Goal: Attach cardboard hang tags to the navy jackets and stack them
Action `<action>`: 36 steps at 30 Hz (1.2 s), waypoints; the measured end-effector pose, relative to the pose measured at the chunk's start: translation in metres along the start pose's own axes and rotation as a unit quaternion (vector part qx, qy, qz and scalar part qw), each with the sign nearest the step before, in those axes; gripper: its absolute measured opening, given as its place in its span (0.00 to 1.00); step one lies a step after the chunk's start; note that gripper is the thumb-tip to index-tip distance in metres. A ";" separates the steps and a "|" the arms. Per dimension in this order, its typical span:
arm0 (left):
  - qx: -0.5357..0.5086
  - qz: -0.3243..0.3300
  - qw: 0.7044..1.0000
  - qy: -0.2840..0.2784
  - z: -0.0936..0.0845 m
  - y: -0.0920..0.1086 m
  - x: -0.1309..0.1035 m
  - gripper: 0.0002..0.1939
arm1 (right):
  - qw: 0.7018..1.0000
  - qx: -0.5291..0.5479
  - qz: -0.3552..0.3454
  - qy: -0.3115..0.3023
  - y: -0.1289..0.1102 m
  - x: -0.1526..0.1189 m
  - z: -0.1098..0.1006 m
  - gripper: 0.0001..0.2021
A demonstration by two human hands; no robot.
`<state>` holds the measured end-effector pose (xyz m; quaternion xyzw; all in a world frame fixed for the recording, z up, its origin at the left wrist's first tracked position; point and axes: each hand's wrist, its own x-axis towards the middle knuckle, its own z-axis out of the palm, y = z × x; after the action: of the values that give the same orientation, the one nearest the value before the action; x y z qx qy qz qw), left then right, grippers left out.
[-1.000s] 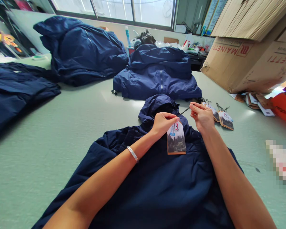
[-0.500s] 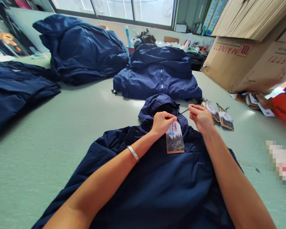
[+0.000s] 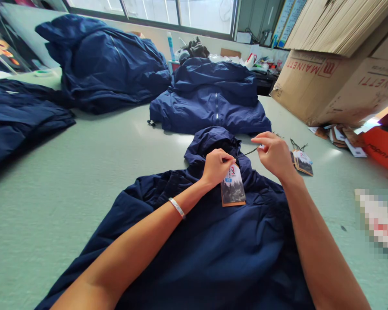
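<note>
Head view: hang tag held over a navy jacket

The left hand [image 3: 217,168] pinches the top of a hang tag [image 3: 233,189] between thumb and fingers. The tag, printed with dark trees, lies over the navy jacket [image 3: 194,245], just below its hood [image 3: 210,140]. A thin black cord [image 3: 247,152] runs from near the left fingertips to the right hand [image 3: 273,154], whose forefinger reaches out above the thumb; whether those fingers pinch the cord's end, I cannot tell. A silver bracelet [image 3: 176,208] circles the left wrist.

The jacket is spread on a pale green table [image 3: 45,193], hood pointing away from the person. Just beyond the hood lies a folded garment [image 3: 207,103] with a zip, and a bulky navy heap [image 3: 113,69] sits beside it to the left. More tags [image 3: 303,162] with black cords lie near the right hand. Farther right stand a cardboard box [image 3: 313,82] and an orange bag [image 3: 383,144].
</note>
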<state>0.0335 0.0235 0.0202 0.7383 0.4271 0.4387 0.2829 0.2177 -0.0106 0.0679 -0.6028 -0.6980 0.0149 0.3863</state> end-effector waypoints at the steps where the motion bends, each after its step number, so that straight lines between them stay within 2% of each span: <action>1: 0.002 0.003 1.000 0.003 0.000 0.000 0.000 0.07 | 0.999 -0.034 -0.021 -0.031 -0.004 -0.001 -0.001 0.16; 4: 0.009 0.010 1.000 0.006 0.002 -0.001 0.000 0.07 | 0.984 -0.143 -0.033 -0.100 -0.015 -0.003 0.003 0.14; 7: 0.013 0.018 1.000 0.003 0.002 -0.001 0.001 0.08 | 0.961 -0.241 -0.027 -0.133 -0.019 -0.005 0.009 0.13; 11: 0.016 0.025 1.000 -0.001 0.000 -0.001 0.001 0.08 | 0.953 -0.264 0.016 -0.149 -0.014 -0.005 0.012 0.10; 13: 0.015 0.024 1.000 -0.001 -0.001 -0.001 0.002 0.08 | 0.966 -0.204 0.050 -0.152 -0.011 -0.006 0.009 0.08; 15: 0.011 0.019 1.000 0.001 -0.001 -0.002 0.003 0.08 | 0.977 -0.077 0.098 -0.171 -0.007 -0.006 0.004 0.06; 17: 0.003 0.013 1.000 0.003 -0.002 -0.004 0.004 0.07 | 0.960 0.088 0.161 -0.211 -0.004 -0.006 -0.001 0.05; 19: -0.008 0.007 1.000 0.002 -0.002 -0.004 0.005 0.07 | 0.912 0.246 0.216 -0.249 -0.003 -0.006 -0.004 0.07; 23: -0.055 -0.013 0.998 -0.001 -0.002 -0.001 0.004 0.05 | 0.782 0.472 0.285 -0.291 -0.004 -0.005 -0.001 0.13; 25: -0.091 -0.030 0.995 0.001 -0.002 0.001 0.003 0.04 | 0.727 0.550 0.303 -0.278 -0.004 -0.003 0.005 0.12; 27: -0.125 -0.055 0.991 0.004 -0.002 0.005 0.002 0.05 | 0.693 0.606 0.313 -0.234 -0.002 -0.001 0.011 0.08; 29: -0.149 -0.083 0.985 0.007 -0.001 0.008 0.001 0.05 | 0.682 0.630 0.320 -0.189 -0.001 0.001 0.016 0.05; 31: -0.173 -0.105 0.979 0.009 0.001 0.010 0.001 0.04 | 0.684 0.633 0.322 -0.168 -0.001 0.002 0.021 0.02; 36: -0.265 -0.149 0.953 0.015 0.004 0.011 -0.001 0.06 | 0.686 0.639 0.315 -0.146 -0.008 -0.001 0.027 0.06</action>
<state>0.0404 0.0173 0.0264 0.5579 0.4051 0.5002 0.5238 0.1961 -0.0017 0.0518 -0.3847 -0.3358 0.6662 0.5435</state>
